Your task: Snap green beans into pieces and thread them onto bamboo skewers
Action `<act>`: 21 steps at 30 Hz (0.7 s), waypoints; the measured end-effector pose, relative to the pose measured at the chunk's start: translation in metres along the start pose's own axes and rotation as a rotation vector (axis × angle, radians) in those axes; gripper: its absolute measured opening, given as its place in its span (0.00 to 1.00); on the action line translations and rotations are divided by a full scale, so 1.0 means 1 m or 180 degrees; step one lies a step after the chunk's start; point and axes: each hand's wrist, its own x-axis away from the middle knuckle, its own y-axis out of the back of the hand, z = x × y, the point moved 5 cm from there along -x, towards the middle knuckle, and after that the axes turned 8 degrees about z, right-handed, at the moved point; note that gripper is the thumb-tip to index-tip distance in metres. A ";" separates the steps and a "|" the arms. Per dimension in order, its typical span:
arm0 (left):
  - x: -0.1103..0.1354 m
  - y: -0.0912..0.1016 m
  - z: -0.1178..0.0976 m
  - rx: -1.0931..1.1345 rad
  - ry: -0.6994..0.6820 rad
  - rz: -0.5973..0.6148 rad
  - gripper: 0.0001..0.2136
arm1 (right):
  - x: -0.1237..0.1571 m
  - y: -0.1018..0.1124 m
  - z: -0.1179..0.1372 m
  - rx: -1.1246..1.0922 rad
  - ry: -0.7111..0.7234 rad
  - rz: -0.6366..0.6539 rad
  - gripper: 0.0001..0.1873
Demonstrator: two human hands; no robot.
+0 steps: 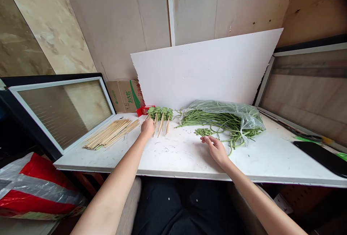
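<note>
Skewered beans (160, 113): short row of green coils on bamboo sticks, flat on white table (173, 159), far side, close to the leaning white board (206, 68); stick ends pointing toward the near edge.

Left hand (148, 128): at the near-left end of the skewered beans, against the stick ends. Fingers curled inward, tips hidden behind the knuckles; hold on a stick not discernible.

Coiled bean (203, 132): loose, unskewered, right of the skewered beans and slightly nearer, lying on the table.

Right hand (216, 149): right of and nearer than the skewered beans, palm down, fingers spread loosely and flat, nothing held. Fingertips just short of the coiled bean, apparently not touching.

Plastic bag (244, 117): clear, right of the skewered beans, mouth toward them, long beans (211, 119) spilling out; stray ends just beside the coiled bean.

Bare skewers (111, 133): loose pile left of the skewered beans, fanned, near the glass panel (62, 112) propped at the table's left edge.

Red packet (143, 110): touching or just beside the left end of the skewered beans. Cardboard box (125, 95): behind-left of them, against the wall.

Black flat object (322, 157): far right of the skewered beans, well apart.
</note>
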 end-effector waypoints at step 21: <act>0.069 0.030 -0.005 -0.0127 -0.0530 -0.0940 0.15 | 0.004 -0.004 0.003 0.0261 0.0247 0.0012 0.20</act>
